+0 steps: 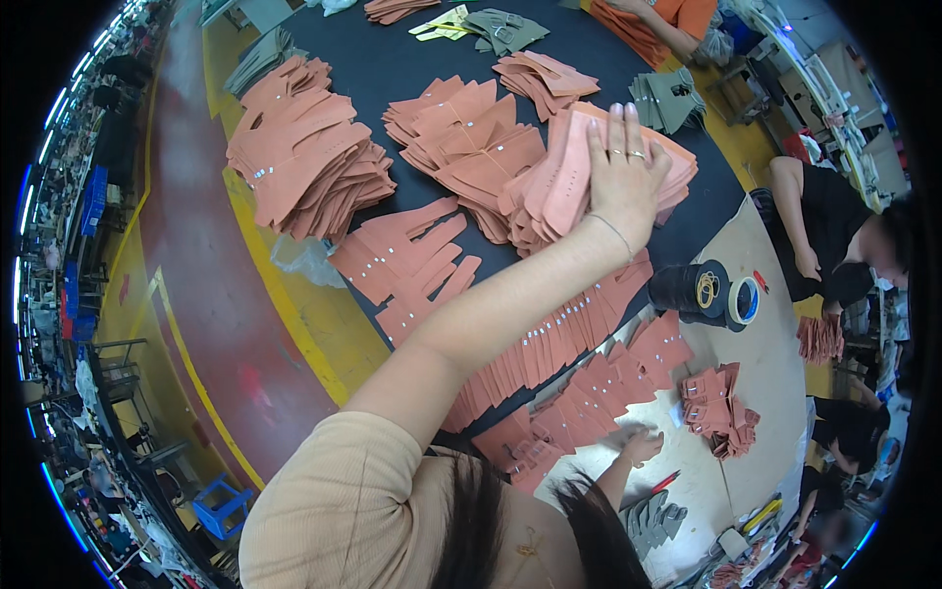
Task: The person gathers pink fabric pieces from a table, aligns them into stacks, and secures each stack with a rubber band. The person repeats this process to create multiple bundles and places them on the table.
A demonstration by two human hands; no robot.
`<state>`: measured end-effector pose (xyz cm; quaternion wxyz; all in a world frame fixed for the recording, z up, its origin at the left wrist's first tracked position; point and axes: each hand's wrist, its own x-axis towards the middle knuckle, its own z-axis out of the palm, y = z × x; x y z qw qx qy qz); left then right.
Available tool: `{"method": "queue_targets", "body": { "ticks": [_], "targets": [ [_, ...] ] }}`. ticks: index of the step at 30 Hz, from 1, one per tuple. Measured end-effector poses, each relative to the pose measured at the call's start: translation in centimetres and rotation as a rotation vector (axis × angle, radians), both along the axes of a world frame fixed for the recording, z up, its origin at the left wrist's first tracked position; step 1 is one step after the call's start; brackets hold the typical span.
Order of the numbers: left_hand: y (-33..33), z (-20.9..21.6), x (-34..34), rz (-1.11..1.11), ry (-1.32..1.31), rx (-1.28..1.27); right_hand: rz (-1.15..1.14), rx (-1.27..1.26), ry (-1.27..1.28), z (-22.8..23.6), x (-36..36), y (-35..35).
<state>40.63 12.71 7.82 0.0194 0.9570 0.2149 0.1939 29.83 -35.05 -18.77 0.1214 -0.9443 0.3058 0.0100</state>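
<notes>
Your left hand (624, 182) lies flat with fingers spread on a leaning stack of pink pieces (579, 187) at the middle of the dark table (392, 59). The pieces are flat, salmon pink, with small white tags. More pink piles (304, 147) sit to the left. Black tape rolls (702, 290) stand near. Your right hand (643, 444) rests low on the pale board (775, 363); its fingers look loosely curled, maybe touching nothing.

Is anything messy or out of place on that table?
The piles of pink pieces are fanned and leaning rather than squared. A crumpled clear plastic scrap lies off the dark table, at its edge. Nothing looks spilled or broken.
</notes>
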Motion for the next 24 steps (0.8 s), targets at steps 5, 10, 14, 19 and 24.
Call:
{"method": "queue_targets", "body": {
  "ticks": [5, 10, 14, 19, 24],
  "targets": [
    [0.1, -0.1, 0.4, -0.021, -0.026, -0.038, 0.113, 0.108, -0.24, 3.3, 0.1, 3.7],
    [0.3, 0.3, 0.2, -0.052, -0.001, -0.073, 0.418, 0.362, -0.422, 9.0, 3.2, 11.8],
    [0.6, 0.7, 0.1, -0.077, -0.002, -0.123, 0.615, 0.583, -0.536, 14.7, 6.4, 21.6],
    [1.0, 0.9, 0.1, -0.093, 0.013, -0.152, 0.673, 0.925, -0.61, 21.7, 7.3, 33.3],
    [1.7, 1.9, -0.4, -0.192, -0.244, -0.679, 0.65, 1.158, -0.658, 24.5, 6.4, 40.2]
  ]
}}
